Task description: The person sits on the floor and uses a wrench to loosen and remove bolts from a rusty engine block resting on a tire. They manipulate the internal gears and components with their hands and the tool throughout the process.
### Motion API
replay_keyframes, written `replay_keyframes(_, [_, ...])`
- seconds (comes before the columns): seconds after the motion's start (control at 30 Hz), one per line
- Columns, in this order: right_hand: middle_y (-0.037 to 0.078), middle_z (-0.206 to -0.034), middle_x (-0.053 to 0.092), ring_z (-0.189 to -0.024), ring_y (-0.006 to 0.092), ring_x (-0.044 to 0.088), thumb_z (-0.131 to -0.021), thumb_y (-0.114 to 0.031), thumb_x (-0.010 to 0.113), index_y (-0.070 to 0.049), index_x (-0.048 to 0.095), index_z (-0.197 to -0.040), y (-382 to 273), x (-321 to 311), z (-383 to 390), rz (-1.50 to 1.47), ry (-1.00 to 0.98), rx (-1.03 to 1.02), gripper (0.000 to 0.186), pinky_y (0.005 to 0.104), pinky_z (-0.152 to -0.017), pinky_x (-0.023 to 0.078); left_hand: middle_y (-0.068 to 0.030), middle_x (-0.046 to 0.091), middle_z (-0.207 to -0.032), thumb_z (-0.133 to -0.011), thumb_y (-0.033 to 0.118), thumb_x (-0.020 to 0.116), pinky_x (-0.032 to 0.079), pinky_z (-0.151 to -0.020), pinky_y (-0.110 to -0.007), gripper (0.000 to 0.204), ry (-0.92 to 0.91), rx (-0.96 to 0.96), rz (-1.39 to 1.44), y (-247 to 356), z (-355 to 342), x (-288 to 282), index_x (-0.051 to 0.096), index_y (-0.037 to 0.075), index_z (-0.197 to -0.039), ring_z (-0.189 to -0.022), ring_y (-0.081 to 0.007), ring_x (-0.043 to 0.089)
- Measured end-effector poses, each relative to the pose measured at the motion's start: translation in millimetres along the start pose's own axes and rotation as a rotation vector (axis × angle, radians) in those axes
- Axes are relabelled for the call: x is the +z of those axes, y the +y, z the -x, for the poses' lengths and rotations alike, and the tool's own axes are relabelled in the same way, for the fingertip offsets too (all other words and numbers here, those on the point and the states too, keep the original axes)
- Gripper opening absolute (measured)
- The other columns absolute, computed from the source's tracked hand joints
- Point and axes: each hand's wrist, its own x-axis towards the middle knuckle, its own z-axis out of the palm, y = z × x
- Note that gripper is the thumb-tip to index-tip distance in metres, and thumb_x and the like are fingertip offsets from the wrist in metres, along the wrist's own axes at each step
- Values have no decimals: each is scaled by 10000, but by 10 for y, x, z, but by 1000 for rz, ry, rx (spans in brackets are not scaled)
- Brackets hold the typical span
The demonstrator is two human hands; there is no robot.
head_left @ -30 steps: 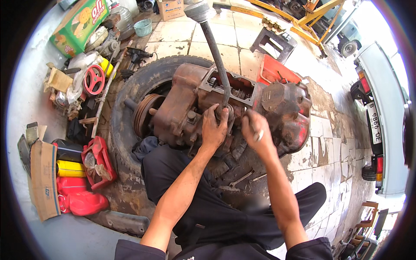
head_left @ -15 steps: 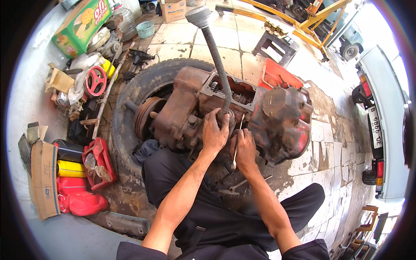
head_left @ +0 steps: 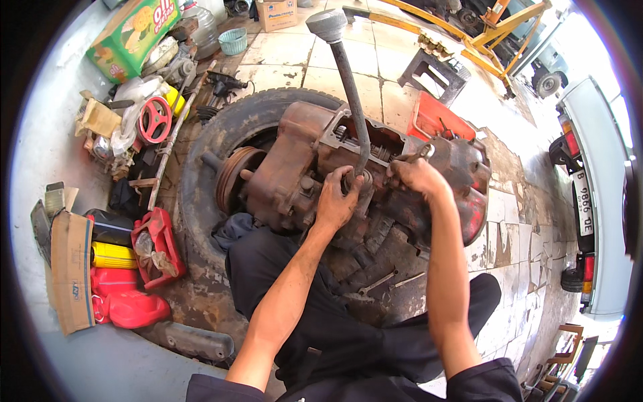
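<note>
In front of my crossed legs a rusty brown gearbox (head_left: 288, 151) lies against a tyre, its top opening (head_left: 375, 144) showing gears inside. A long gear lever (head_left: 351, 94) with a wide round head rises from a housing at the gearbox's near side. My left hand (head_left: 336, 201) is closed around the lever's base housing. Just right of it, my right hand (head_left: 416, 175) is closed on a wrench (head_left: 426, 150), whose shiny ring end sticks out above the fist. Its other end is hidden by my fingers.
The tyre (head_left: 197, 181) lies behind and left of the gearbox. Wrenches (head_left: 378, 281) lie on the dirty floor near my legs. Red containers (head_left: 157, 248) and a cardboard box (head_left: 72, 268) stand left. Behind are a red tray (head_left: 435, 117), a black stand (head_left: 435, 77) and a yellow hoist (head_left: 495, 37).
My right hand has moved up and right with the wrench, which was upright beside the lever base and now points over the right part of the gearbox. The left hand keeps its hold.
</note>
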Motion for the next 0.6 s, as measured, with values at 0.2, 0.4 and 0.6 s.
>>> replay_keyframes(0.2, [247,-814,650,-750,406,641,-930,-152,527,25,622,-878,-424,370,449,39,477,-86,209,430,-684,514,-216,595,-1218,-946,412,609,422,-1004,-432,501,16,16,60,37,-32,-34,541,46,-1281,-1163,-380,546])
replay_keyframes(0.4, [176,-840,558,-809,368,582,-824,-43,615,-1,556,-920,-576,1047,881,181,563,-142,121,465,-719,482,-189,621,-1216,-964,410,578,425,-993,-443,456,-36,13,50,9,-31,-26,561,70,-1266,-1149,-389,557])
replay_keyframes(0.6, [183,-882,541,-852,372,568,-823,-67,612,8,551,-929,-337,1256,833,209,571,-75,143,462,-731,476,-167,626,-1236,-969,421,566,424,-990,-452,443,-49,25,43,62,-25,-53,580,84,-1255,-1155,-392,555])
